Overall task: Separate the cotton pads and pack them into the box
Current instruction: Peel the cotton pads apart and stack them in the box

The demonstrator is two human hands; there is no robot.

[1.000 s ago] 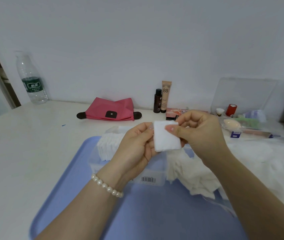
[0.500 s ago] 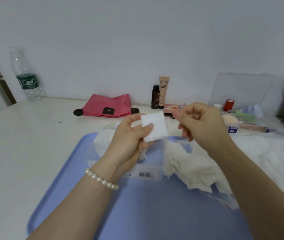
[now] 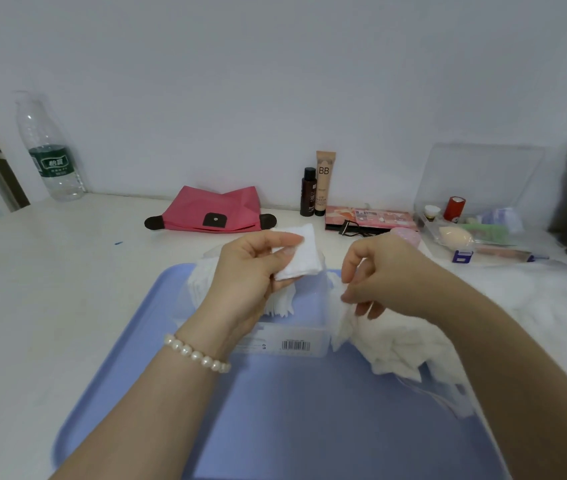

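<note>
Fingers of the left hand [image 3: 250, 268] pinch one white square cotton pad [image 3: 298, 251] above the clear plastic box [image 3: 295, 336] — presumably ready to drop in — while the right hand [image 3: 384, 271] pinches the loose white pad heap [image 3: 399, 341] beside it.

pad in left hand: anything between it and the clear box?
Nothing visible does. The left hand pinches one cotton pad just above the clear box on the blue tray. The box's top looks open, with pads already stacked at its left end. The right hand is off to the side, at the loose pile.
</note>
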